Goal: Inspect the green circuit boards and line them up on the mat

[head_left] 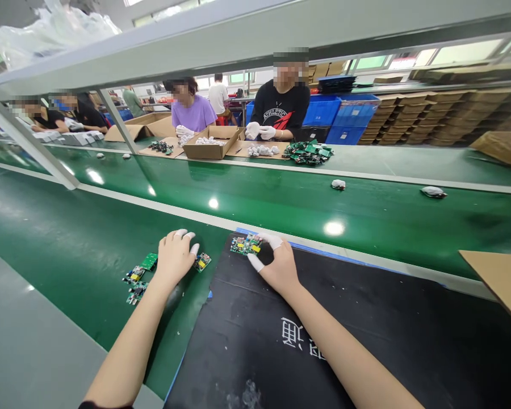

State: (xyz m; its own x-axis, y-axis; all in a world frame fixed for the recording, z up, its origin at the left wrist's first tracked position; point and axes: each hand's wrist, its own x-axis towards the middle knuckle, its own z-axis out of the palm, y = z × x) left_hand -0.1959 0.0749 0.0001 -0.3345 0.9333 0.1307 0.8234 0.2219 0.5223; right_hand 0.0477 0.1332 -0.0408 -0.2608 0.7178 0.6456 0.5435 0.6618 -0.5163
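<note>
My right hand (280, 266), with white finger covers on its fingertips, pinches a green circuit board (246, 244) at the far left corner of a black mat (247, 318). Whether a second board lies against that one is hard to tell. Left of the mat, my left hand (175, 257) hovers low over the green surface, its covered fingers stretched out and apart. Just right of its thumb lies another circuit board (202, 262), partly behind the fingers. Several more boards (135, 275) lie loosely grouped left of my left wrist.
Beyond a pale rail runs a green conveyor belt (255, 193) carrying small white-wrapped pieces (338, 184). Across it sit co-workers, one with gloved hands (259, 132) near a heap of boards (309, 152) and an open carton (208, 149). A slanted post (38, 145) and cardboard (500, 278) flank me.
</note>
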